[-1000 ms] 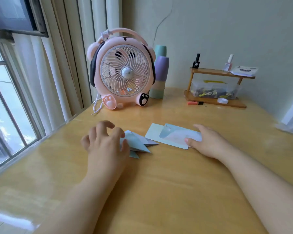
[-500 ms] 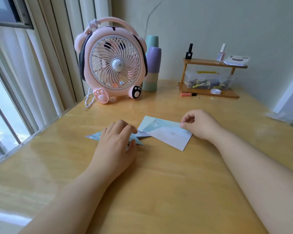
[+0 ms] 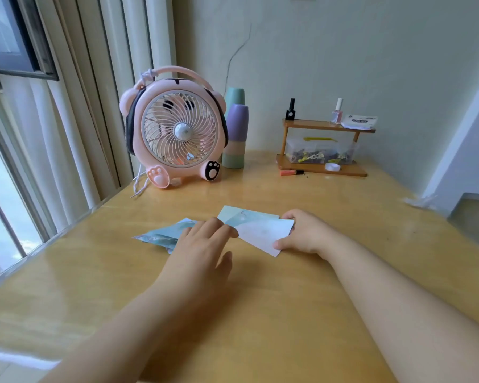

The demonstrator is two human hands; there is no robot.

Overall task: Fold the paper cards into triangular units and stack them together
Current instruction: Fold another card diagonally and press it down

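The right hand point(image 3: 304, 233) now pinches the top card point(image 3: 263, 233) at its right edge, thumb at the near corner and fingers curled over the far one; a second ago it lay flat on that card, fingertip pressing. The card's right side has come up off the one beneath point(image 3: 241, 214), so it looks separated from the small pile and ready for folding.

The left hand point(image 3: 202, 244) has slid rightward off the folded units point(image 3: 161, 236): a second ago its curled fingers sat on top of them, now its straight fingers reach across to touch the card's left edge, grip apart and holding nothing. The units lie uncovered (pale blue, overlapping, how many I cannot tell) just left of the cards, around the middle of the counter point(image 3: 260, 313), well short of the fan point(image 3: 177, 128) at the far left.

My reading: the finished pieces have been set aside and a fresh card is being taken up. The first crease is not yet made, so the folding has some way to go.
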